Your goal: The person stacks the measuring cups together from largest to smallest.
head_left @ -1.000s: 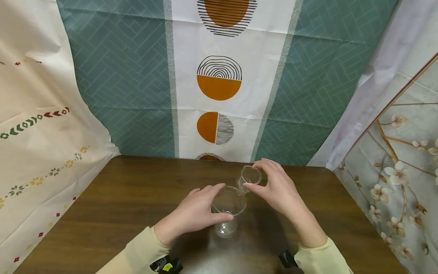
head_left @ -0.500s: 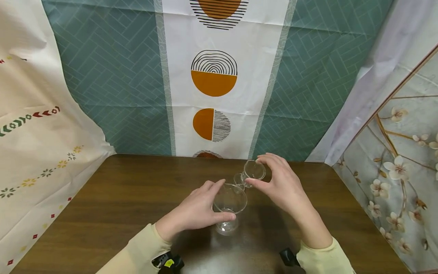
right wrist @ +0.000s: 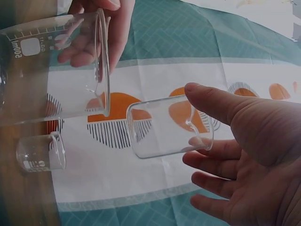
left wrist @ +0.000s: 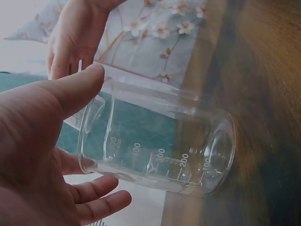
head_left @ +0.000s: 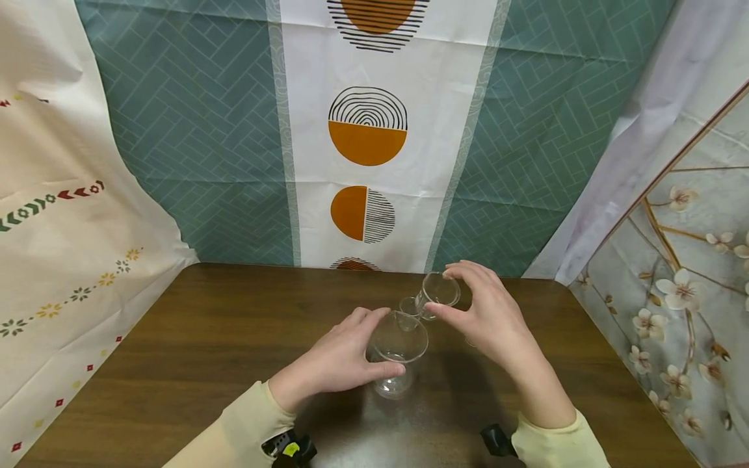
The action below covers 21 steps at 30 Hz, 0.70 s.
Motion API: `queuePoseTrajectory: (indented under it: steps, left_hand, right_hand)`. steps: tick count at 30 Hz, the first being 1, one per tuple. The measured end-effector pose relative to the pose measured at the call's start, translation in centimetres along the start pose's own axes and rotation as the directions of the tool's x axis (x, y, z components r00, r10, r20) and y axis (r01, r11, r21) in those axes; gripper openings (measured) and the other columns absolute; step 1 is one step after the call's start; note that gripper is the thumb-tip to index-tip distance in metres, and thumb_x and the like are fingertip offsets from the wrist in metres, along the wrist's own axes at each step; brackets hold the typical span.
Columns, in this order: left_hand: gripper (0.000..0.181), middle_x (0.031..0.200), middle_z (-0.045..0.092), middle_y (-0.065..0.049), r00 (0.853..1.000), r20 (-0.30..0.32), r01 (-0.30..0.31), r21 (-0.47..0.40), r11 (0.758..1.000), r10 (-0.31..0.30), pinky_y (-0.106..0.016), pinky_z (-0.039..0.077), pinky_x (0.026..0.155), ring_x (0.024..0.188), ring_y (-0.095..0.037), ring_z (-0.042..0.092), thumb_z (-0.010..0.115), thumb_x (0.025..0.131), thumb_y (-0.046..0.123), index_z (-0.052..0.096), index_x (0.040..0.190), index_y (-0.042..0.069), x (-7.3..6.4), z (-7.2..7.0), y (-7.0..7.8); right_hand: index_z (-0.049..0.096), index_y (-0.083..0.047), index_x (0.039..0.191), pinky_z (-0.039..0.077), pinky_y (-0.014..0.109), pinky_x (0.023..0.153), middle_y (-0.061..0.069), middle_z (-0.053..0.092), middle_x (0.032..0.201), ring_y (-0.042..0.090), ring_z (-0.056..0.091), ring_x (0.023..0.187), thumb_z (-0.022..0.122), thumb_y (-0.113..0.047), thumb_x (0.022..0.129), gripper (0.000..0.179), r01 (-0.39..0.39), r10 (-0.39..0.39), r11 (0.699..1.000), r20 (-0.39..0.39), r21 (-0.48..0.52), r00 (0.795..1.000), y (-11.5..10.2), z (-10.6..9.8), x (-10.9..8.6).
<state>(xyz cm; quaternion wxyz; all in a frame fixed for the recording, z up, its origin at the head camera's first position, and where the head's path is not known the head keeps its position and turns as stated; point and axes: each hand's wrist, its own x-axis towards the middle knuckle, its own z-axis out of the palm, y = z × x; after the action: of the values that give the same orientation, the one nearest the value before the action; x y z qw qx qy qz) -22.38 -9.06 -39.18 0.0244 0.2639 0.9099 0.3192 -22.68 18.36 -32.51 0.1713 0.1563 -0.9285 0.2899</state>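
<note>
We see two bare hands working with clear glass. The left grip (head_left: 345, 357) clasps the large beaker (left wrist: 160, 136) at its rim, thumb opposite fingers; the beaker appears to stand upright on the tabletop (head_left: 234, 351). The right grip (head_left: 488, 315) pinches the middle-sized beaker (right wrist: 162, 127) near its mouth, raised and roughly upright. The small beaker (right wrist: 40, 153) stands on the tabletop beyond the large one. We judge that smooth glass calls for even, light pressure. We should move the raised beaker slowly, its base clear of both neighbours, while steadying the large beaker against knocks.
</note>
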Motion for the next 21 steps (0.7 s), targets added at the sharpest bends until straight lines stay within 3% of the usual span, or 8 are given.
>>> queuePoseTrajectory:
  steps: [7, 11, 16, 21]
  left_hand:
    - [0.092, 0.146, 0.059, -0.012, 0.999, -0.030, -0.015, 0.038, 0.999, 0.017, -0.059, 0.048, 0.111, 0.132, -0.031, 0.059, 0.088, 0.089, 0.063, 0.055, 0.156, 0.009, -0.37, 0.07, 0.49]
    - [0.096, 0.153, 0.055, -0.011, 0.999, -0.039, -0.015, 0.033, 0.999, 0.016, -0.060, 0.048, 0.111, 0.135, -0.033, 0.058, 0.088, 0.089, 0.063, 0.051, 0.161, 0.012, -0.44, 0.17, 0.58]
    - [0.106, 0.165, 0.046, -0.010, 1.000, -0.014, -0.012, 0.012, 1.000, 0.012, -0.062, 0.046, 0.114, 0.144, -0.036, 0.054, 0.086, 0.089, 0.066, 0.039, 0.171, 0.018, -0.23, 0.33, 0.50]
    - [0.104, 0.167, 0.045, -0.010, 0.999, 0.025, -0.034, 0.011, 0.999, 0.034, -0.064, 0.042, 0.117, 0.149, -0.033, 0.049, 0.084, 0.090, 0.067, 0.041, 0.170, 0.017, 0.16, 0.49, 0.30]
  right_hand:
    - [0.071, -0.010, 0.135, 0.038, 0.062, 0.120, 0.012, 0.060, 0.157, 0.034, 0.043, 0.154, 0.095, -0.039, 0.090, 0.059, -0.008, 0.008, 1.000, 0.006, 0.011, 1.000, 0.03, -0.37, -0.07]
    - [0.071, -0.010, 0.133, 0.038, 0.062, 0.120, 0.012, 0.060, 0.156, 0.034, 0.044, 0.154, 0.095, -0.039, 0.089, 0.058, -0.004, 0.003, 1.000, 0.005, 0.014, 1.000, 0.09, -0.49, -0.06]
    - [0.071, -0.009, 0.133, 0.039, 0.062, 0.119, 0.011, 0.061, 0.154, 0.034, 0.046, 0.152, 0.095, -0.039, 0.089, 0.059, 0.007, -0.007, 1.000, 0.007, 0.016, 1.000, 0.16, -0.54, -0.03]
    - [0.071, -0.010, 0.132, 0.040, 0.062, 0.118, 0.008, 0.062, 0.153, 0.033, 0.047, 0.151, 0.095, -0.039, 0.090, 0.057, 0.014, -0.014, 1.000, 0.012, 0.023, 1.000, 0.14, -0.47, -0.09]
